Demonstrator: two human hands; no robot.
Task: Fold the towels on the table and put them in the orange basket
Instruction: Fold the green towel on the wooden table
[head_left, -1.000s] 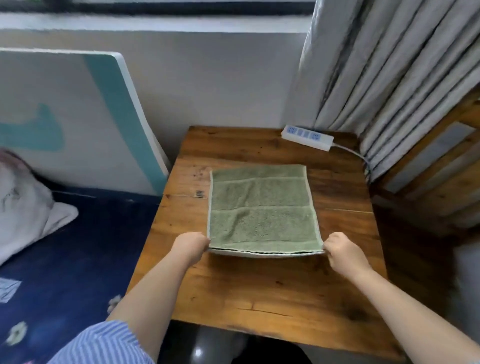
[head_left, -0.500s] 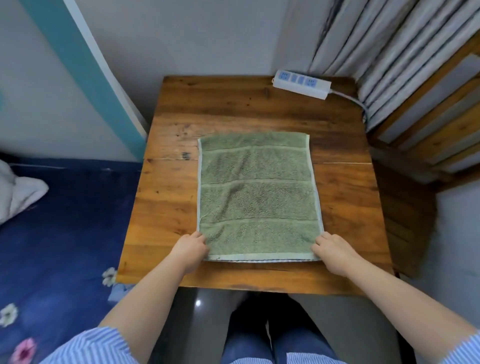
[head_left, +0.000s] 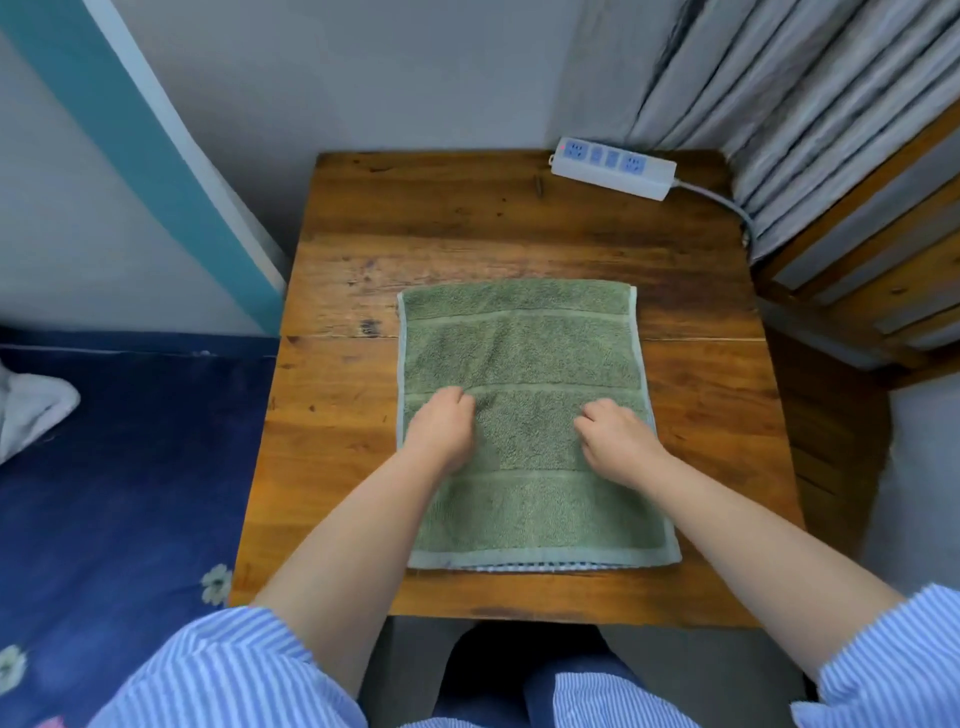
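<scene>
Nearest me are the person's striped blue sleeves (head_left: 223, 670), arms reaching forward over the near edge of the wooden counter (head_left: 337, 457). The green towel (head_left: 519, 353) lies flat on that counter, its long sides running away from the person, and a second layer peeks out along its near hem, so I judge it already folded once (the edges line up neatly enough).

Both hands sit on the towel's middle, apart from each other. The left hand (head_left: 439, 434) rests knuckles-up with its fingers tucked under, and the right hand (head_left: 615, 441) does the same; whether either is gathering a pinch of pile or just pressing down I cannot tell from here. My guess is they are there to flatten the layers and hold the cloth steady before the next fold, since a soft terry towel slides and bunches on smooth wood.

Further back, the counter is bare wood up to a white power strip (head_left: 613, 167) lying at the far right corner, its cable trailing off toward the grey curtain (head_left: 779, 104) beyond. To the left is a bed with a dark blue floral sheet (head_left: 119, 467).

As for containers, the orange basket is nowhere in sight, so nothing can be said of what it holds; the towel has yet to go in.
</scene>
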